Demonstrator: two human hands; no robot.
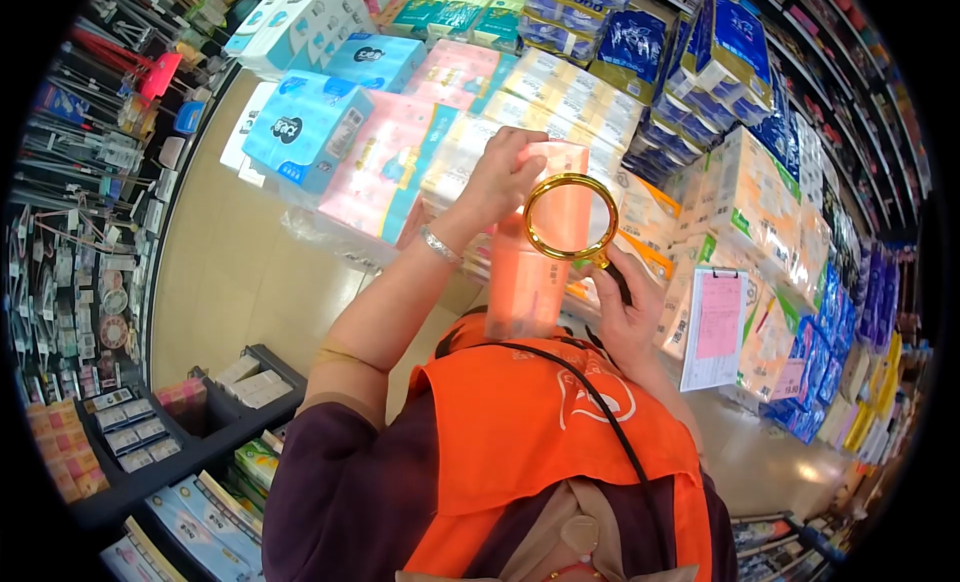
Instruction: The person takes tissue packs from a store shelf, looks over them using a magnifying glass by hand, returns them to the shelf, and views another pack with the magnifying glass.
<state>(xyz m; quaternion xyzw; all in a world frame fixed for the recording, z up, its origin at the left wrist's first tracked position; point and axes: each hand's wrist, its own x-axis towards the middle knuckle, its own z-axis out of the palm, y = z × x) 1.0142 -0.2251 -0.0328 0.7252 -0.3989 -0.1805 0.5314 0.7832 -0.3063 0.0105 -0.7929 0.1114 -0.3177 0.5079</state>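
Orange-pink pack [525,290]: held at twelve o'clock from you.
Left hand [512,174]: your fingers pinch its upper end.
Right hand [632,297]: closed around the handle of the magnifying glass [571,217].
Magnifying: apparently underway; you've set neither down yet.

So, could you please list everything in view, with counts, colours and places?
printed pack: apparently 1, pink-orange, centre
magnifying glass: 1, gold and black, between camera and pack
blue tissue packs: at least 2, light blue, ahead left
pink tissue packs: at least 2, mainly pink, beside them
cream tissue packs: several, cream, ahead
navy packs: several, navy, ahead right
orange-print packs: several, white and orange, right
clipboard: 1, white with pink sheet, right
hanging goods: uncounted, mixed colours, far left
floor: 1, beige, left
apron: 1, orange, worn
bracelet: 1, silver, left wrist
left hand: 1, bare, gripping pack
right hand: 1, bare, holding magnifying glass
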